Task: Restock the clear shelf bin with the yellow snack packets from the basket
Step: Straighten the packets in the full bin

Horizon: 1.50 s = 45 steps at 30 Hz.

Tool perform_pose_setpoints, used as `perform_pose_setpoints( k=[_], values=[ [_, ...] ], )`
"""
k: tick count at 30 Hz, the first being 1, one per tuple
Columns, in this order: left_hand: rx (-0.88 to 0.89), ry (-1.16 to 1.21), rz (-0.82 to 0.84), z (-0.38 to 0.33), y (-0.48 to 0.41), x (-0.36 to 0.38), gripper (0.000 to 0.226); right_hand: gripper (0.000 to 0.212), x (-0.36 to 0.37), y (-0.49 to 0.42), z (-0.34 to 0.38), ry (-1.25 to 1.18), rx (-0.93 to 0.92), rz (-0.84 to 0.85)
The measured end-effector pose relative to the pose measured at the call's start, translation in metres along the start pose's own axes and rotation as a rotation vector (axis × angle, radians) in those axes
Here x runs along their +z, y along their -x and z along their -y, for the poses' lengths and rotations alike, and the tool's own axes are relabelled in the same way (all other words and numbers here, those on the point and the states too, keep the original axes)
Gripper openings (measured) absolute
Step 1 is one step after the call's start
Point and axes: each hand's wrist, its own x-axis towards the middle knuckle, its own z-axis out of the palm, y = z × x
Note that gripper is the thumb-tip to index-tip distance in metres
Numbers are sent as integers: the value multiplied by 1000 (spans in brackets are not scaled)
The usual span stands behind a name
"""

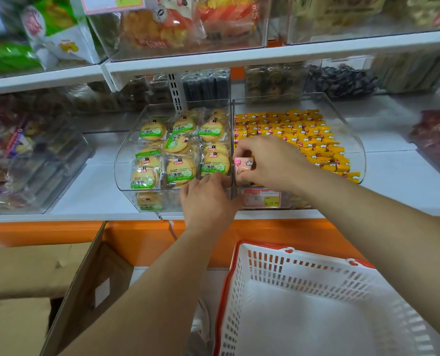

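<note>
Right hand (271, 163) pinches a pink packet (242, 166) — fingers (243, 152) curled, seemingly snug.

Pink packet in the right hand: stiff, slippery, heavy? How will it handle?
Probably light: the right hand holds the pink packet in a mere pinch. Its glossy film wrapper looks slippery and likely crinkles under pressure. Seemingly flat-sided, so unlikely to roll, like the yellow packets lying piled in the clear bin.
</note>
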Motion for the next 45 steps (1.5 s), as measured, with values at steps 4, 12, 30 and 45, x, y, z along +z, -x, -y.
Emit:
perform_pose_setpoints(
  k=[4, 12, 30, 45],
  values=[
    [8, -2, 0, 0, 1, -1, 45, 36, 6, 3, -2, -43, 45, -39],
    [-65, 182, 64, -6, -3, -16, 46, 38, 12, 2, -4, -195, 90, -25],
    [222, 247, 107, -25, -23, -38, 41, 13, 8, 14, -49, -64, 59, 185],
    [278, 227, 115, -22, -19, -41, 34, 11, 0, -36, -50, -168, 25, 244]
  ],
)
